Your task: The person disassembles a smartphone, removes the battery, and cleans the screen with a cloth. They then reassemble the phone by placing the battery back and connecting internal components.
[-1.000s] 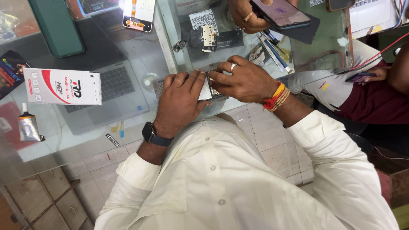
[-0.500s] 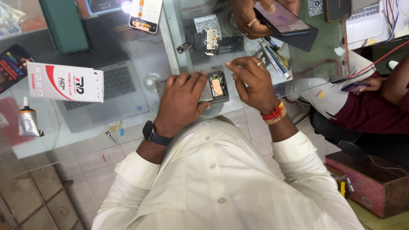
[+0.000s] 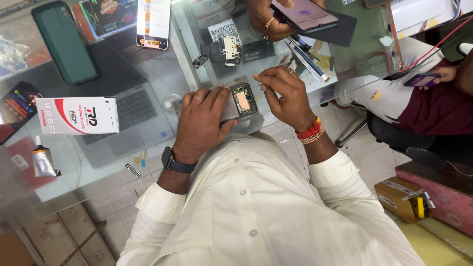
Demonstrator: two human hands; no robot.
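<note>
The left hand (image 3: pixel 202 118) lies flat over an opened phone (image 3: pixel 240 102), fingers spread and pressing it down onto the glass counter (image 3: pixel 162 74). Only the phone's right end shows past the fingers: a dark frame with a copper-coloured patch and small parts inside. The right hand (image 3: pixel 286 96) sits just right of the phone, fingers curled in with thumb and forefinger pinched near the phone's upper right corner; whether they hold something small cannot be told. A ring is on one finger, red and orange threads (image 3: pixel 311 133) wrap the wrist, and a dark watch (image 3: pixel 173 162) is on the left wrist. Both sleeves are cream.

Above the phone, on the counter, lie a small circuit board (image 3: pixel 230 48), a camera part (image 3: pixel 200 61) and a coded label. To the upper right of the phone another person's hand (image 3: pixel 266 19) holds a lit phone (image 3: pixel 304 14) over a dark sheet, with thin tools (image 3: pixel 301 54) beside it. Left of the phone a white and red box (image 3: pixel 77 115) rests on the glass, and a laptop (image 3: pixel 133 111) shows through the glass beneath it. Further left lies a glue tube (image 3: pixel 43 161); up and left, a green phone case (image 3: pixel 65 42) and a white screen part (image 3: pixel 153 22). Far right of the phone a seated person in a maroon top holds a purple phone (image 3: pixel 421 80). Lower right, on the floor, sits a cardboard box (image 3: pixel 396 197).
</note>
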